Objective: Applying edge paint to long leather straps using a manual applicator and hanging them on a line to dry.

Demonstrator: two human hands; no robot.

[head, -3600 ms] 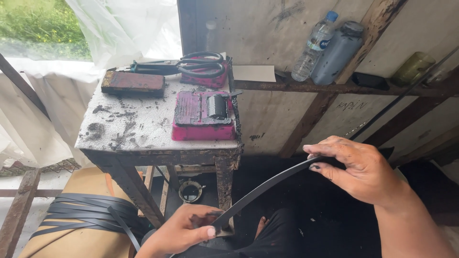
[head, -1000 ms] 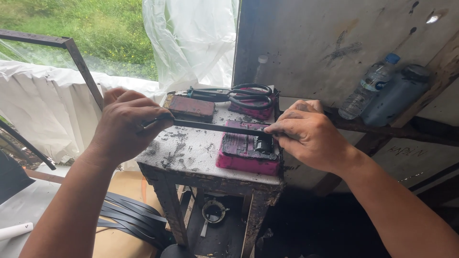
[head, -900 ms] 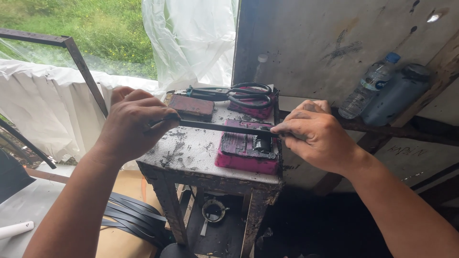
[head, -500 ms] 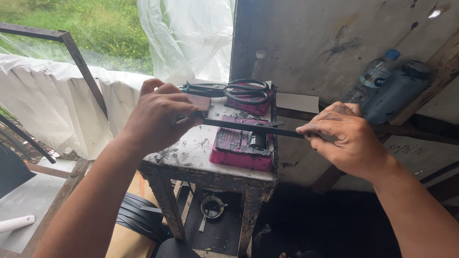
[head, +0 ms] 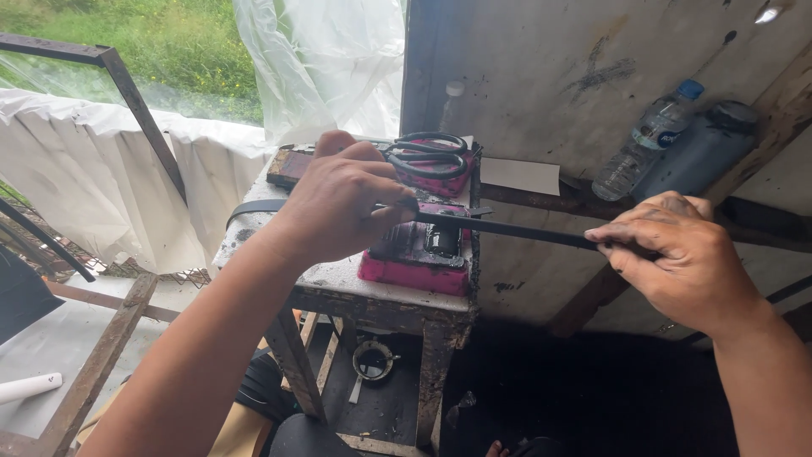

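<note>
Pinched at both ends, the black strip [head: 507, 227] ran level across the pink block [head: 419, 254] on the small stained table [head: 338, 279]. Left hand [head: 342, 203] gripped it over the block with fingers curled shut; right hand [head: 677, 258] pinched its far end off the table's edge. Black scissors [head: 427, 154] lay behind, and two bottles [head: 677, 148] leaned on the wall ledge.

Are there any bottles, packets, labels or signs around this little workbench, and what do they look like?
Clear plastic bottle: leaning on the wooden ledge at right, blue cap, pale label band.
Dark bottle: beside it on the same ledge, grey-blue, wide, dark lid.
Small clear bottle: behind the stand by the wall, white cap.
White paper slip: flat on the ledge; I can make out no print.
No signs or screens.
</note>
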